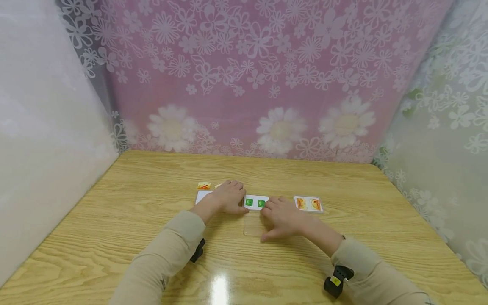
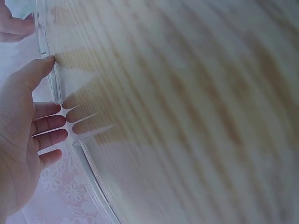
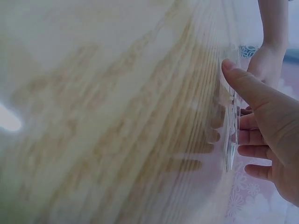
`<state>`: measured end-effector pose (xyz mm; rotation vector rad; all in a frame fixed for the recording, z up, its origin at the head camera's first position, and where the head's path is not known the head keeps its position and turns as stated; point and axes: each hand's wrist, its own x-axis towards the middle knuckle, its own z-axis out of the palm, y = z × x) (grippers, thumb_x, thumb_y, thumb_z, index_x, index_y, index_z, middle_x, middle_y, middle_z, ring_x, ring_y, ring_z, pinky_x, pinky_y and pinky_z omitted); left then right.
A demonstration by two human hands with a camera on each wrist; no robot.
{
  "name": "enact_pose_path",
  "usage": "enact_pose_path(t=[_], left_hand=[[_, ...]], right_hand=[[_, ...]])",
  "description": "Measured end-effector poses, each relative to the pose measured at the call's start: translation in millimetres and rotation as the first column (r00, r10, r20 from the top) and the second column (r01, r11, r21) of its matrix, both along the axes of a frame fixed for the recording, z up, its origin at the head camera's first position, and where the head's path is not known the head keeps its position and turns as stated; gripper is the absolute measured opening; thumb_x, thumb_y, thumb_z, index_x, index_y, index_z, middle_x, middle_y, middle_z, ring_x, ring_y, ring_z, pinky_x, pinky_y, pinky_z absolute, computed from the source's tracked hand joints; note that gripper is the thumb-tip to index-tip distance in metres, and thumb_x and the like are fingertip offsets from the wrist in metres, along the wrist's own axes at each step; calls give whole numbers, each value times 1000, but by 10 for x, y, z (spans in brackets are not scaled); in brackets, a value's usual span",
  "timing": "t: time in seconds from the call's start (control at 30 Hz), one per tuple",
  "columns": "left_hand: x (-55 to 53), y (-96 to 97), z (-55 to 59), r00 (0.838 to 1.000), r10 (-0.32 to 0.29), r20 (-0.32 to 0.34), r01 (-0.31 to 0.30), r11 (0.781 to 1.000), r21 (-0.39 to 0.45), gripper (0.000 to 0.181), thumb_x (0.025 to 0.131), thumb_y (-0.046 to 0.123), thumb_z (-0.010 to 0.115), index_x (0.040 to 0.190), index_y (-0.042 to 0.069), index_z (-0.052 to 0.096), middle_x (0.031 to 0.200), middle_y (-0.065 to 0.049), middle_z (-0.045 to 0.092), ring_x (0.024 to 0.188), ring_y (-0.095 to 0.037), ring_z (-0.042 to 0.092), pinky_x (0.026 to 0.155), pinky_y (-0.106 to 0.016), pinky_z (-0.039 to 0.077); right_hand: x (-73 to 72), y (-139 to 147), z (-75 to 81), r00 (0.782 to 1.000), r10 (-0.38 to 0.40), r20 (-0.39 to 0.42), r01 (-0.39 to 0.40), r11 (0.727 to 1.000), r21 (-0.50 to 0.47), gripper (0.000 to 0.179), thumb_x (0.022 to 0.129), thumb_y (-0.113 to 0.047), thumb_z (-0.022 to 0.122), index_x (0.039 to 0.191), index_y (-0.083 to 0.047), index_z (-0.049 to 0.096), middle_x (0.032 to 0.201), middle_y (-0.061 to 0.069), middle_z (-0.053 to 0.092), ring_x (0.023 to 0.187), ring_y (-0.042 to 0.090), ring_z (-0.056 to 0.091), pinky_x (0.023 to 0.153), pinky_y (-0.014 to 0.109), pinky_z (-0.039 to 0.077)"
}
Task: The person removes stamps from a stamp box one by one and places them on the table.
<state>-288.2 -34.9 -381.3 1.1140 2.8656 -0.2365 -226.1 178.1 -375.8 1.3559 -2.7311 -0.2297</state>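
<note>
In the head view an unfolded clear plastic case lies flat on the table, with two green picture cards on its white far panel and a see-through near panel. My left hand rests palm down at its left side, thumb at the case's edge, partly over a second white-panelled case. My right hand lies along the right edge, fingers by the green cards and thumb by the near panel's corner. Both wrist views show spread, fairly straight fingers; the left thumb touches a clear rim.
Another clear case with orange pictures lies to the right on the wooden table. A small picture card sits behind the left case, and another card is partly hidden behind my left hand. Flowered curtains hang around the table.
</note>
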Motion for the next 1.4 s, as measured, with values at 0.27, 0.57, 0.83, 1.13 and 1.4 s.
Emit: enact_pose_path(t=[0.27, 0.57, 0.83, 1.13, 1.4], left_hand=[[-6, 2, -6, 1000, -2, -3, 1, 1000, -5, 67, 87, 60, 48, 129, 8, 51, 132, -7, 47, 124, -23, 39, 103, -39, 28], [-2, -2, -17, 1000, -2, -7, 2, 1000, -4, 65, 87, 60, 49, 127, 9, 52, 130, -6, 47, 123, -22, 39, 102, -38, 29], [11, 1, 2, 1000, 0, -5, 0, 1000, -8, 65, 87, 59, 49, 127, 9, 52, 130, -6, 47, 123, -22, 39, 103, -38, 29], [15, -1, -14, 1000, -6, 4, 6, 1000, 0, 66, 87, 59, 48, 129, 8, 50, 132, -7, 46, 125, -23, 39, 104, -38, 28], [24, -7, 5, 1000, -22, -11, 22, 1000, 18, 68, 88, 59, 47, 129, 5, 50, 128, -8, 49, 121, -23, 42, 101, -38, 31]], right_hand=[[23, -17, -23, 1000, -19, -11, 19, 1000, 13, 68, 75, -70, 54, 104, -9, 61, 100, 2, 56, 102, 24, 51, 85, 43, 42], [36, -24, -26, 1000, -17, -21, 17, 1000, 0, 67, 74, -69, 56, 104, -9, 61, 100, 2, 55, 100, 22, 49, 84, 41, 41], [23, -7, -50, 998, 13, -69, -13, 1000, -7, 68, 75, -71, 54, 105, -10, 60, 101, 2, 55, 100, 22, 50, 84, 41, 42], [31, -15, -7, 998, -51, -21, 51, 999, -10, 64, 83, -64, 50, 114, -7, 57, 107, 5, 56, 104, 25, 51, 84, 42, 42], [-54, -4, 65, 990, -129, 57, 134, 985, -106, 57, 86, -51, 58, 119, -5, 56, 109, 7, 56, 96, 23, 55, 80, 40, 46]])
